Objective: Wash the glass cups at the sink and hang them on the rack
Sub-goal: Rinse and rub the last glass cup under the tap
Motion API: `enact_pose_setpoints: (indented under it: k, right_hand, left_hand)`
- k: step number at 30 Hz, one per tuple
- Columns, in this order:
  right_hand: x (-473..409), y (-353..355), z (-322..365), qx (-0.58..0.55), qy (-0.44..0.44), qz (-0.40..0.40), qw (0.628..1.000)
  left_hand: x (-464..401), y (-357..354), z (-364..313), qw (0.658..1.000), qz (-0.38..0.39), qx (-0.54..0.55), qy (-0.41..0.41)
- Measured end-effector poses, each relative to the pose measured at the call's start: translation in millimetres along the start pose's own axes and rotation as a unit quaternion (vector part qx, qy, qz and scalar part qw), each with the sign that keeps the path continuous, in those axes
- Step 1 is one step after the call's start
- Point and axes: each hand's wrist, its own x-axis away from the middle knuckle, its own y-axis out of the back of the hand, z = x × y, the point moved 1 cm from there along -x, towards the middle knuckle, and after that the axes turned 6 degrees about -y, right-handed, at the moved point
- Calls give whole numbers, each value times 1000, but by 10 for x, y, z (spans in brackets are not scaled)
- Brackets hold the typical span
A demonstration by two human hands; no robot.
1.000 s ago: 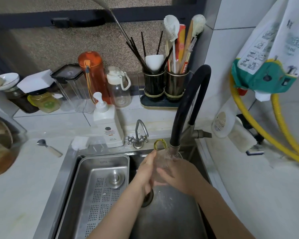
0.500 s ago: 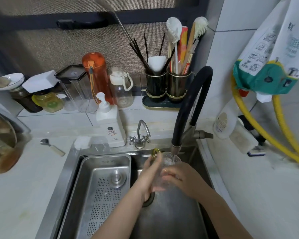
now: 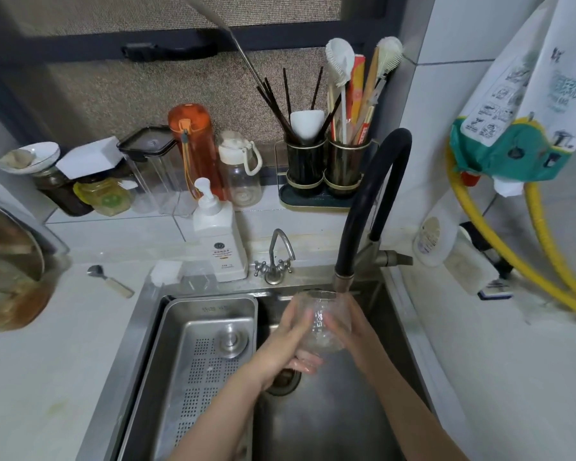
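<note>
While the left hand (image 3: 285, 344) cups its base, the right hand's (image 3: 353, 331) grip wraps the glass cup (image 3: 319, 324).

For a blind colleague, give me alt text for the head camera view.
Both hands, left hand and right hand, hold a clear glass cup under the black faucet over a steel sink. A soap dispenser stands behind.
</note>
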Motion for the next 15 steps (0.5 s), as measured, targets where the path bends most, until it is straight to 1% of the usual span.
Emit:
enact_pose_setpoints:
  k: [2,5,9,10,11,13,15]
  right_hand:
    - [19,-19,9,-25,-26,-12,999]
    - [64,-38,-69,-46,-72,-22,996]
    - [140,-27,-142,-16,-102,-62,993]
    - [176,-25,-148,-9,-116,-64,991]
    - [199,-28,-164,-7,-133,-60,989]
    - [248,-28,-166,-5,-128,-48,991]
    - [304,-36,-171,-26,-104,-32,994]
  left_hand:
    - [21,-23,5,998,-10,-66,20]
    - [63,-66,4,982,-43,-181,22]
    - [40,-102,98,960,-66,-269,39]
    - [21,-120,132,960,-67,-270,28]
    - [20,-149,148,966,-75,-248,13]
    - [47,-226,159,984,-88,-156,8]
    - [63,-266,167,992,-93,-78,25]
